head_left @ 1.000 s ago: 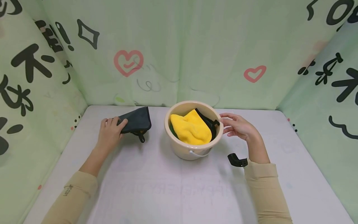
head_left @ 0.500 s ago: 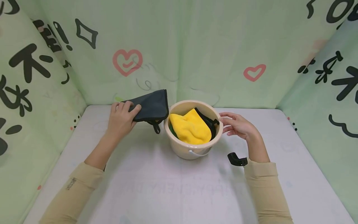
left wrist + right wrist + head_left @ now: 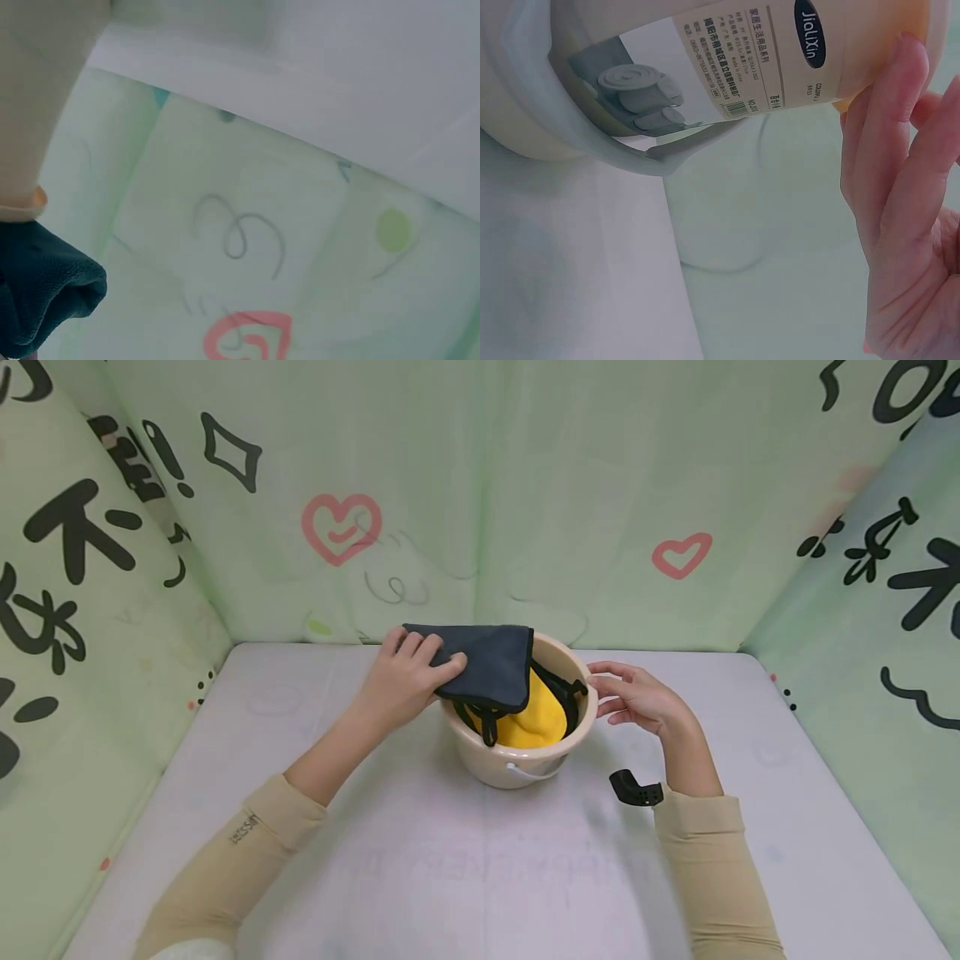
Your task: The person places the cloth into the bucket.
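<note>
My left hand (image 3: 405,677) grips a folded dark navy cloth (image 3: 491,660) with black edging and a hanging loop, thumb on top and fingers at its left edge. The cloth overlaps the left part of a cream bucket (image 3: 483,768). Inside the bucket lie a yellow cloth (image 3: 543,718), partly covered, and a black-edged piece (image 3: 564,687) beside it. My right hand (image 3: 637,697) touches the bucket's right rim with extended fingers. In the right wrist view, those fingers (image 3: 881,142) lie along the labelled bucket wall (image 3: 780,67). The left wrist view shows a fuzzy cloth corner (image 3: 52,289) at the rim.
The bucket stands on a white-covered table (image 3: 465,877) near its back edge, its white handle (image 3: 532,772) hanging at the front. Green printed curtains (image 3: 570,485) enclose the back and both sides. A black device (image 3: 636,789) is on the right wrist.
My left hand has lifted the navy cloth from the left and carried it rightward over the bucket, partly covering the yellow cloth. The right hand has stayed at the rim.
</note>
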Action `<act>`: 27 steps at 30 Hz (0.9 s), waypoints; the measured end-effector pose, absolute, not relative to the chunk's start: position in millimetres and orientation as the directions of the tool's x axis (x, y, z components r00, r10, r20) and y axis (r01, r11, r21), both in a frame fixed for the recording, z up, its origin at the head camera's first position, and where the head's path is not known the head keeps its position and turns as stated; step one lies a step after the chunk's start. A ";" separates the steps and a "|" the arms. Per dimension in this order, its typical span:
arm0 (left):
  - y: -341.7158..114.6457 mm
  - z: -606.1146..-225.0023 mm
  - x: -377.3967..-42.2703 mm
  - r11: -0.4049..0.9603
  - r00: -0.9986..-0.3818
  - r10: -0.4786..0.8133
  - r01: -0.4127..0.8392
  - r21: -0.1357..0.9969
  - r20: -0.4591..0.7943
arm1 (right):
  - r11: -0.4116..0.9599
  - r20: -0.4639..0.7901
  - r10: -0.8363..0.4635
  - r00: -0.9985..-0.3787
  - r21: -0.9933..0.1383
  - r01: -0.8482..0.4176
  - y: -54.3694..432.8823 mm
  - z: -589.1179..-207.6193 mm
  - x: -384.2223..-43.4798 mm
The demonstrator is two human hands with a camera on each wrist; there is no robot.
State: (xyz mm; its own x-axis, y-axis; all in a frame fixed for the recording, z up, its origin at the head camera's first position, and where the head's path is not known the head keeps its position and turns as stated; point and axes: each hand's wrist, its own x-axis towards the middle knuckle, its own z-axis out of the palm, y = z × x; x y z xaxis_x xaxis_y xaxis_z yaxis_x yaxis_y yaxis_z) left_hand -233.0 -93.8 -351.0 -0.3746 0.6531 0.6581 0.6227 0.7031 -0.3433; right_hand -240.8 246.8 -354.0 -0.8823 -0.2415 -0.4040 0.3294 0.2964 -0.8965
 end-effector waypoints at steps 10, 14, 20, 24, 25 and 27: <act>-62.8 -347.3 -233.8 0.594 -0.366 0.777 0.695 -0.406 0.512 | 0.291 -0.392 -0.254 -0.884 -0.903 0.316 247.7 -356.4 -242.6; -50.7 -346.9 -236.2 0.553 -0.351 0.811 0.720 -0.419 0.468 | 0.278 -0.387 -0.265 -0.883 -0.908 0.314 247.7 -356.9 -242.5; -39.9 -345.4 -238.7 0.516 -0.388 0.849 0.755 -0.405 0.359 | 0.260 -0.384 -0.278 -0.881 -0.913 0.316 246.9 -356.9 -242.0; -35.3 -343.7 -239.7 0.493 -0.431 0.870 0.775 -0.395 0.239 | 0.264 -0.384 -0.281 -0.880 -0.912 0.313 246.8 -355.8 -241.5; -34.1 -343.4 -240.0 0.488 -0.443 0.873 0.778 -0.396 0.205 | 0.266 -0.383 -0.281 -0.880 -0.912 0.313 246.8 -355.6 -241.3; -31.6 -342.7 -240.4 0.479 -0.463 0.875 0.781 -0.400 0.143 | 0.267 -0.382 -0.280 -0.881 -0.912 0.311 246.9 -355.1 -240.9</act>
State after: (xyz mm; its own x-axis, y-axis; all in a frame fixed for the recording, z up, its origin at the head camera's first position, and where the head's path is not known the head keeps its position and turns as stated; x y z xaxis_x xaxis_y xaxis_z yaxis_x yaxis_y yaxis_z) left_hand -240.4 -31.6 -342.7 -0.4634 0.8746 0.1427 0.7811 0.4792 -0.4003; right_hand -240.9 246.9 -355.1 -0.8806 -0.2805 -0.3819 0.3106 0.2670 -0.9123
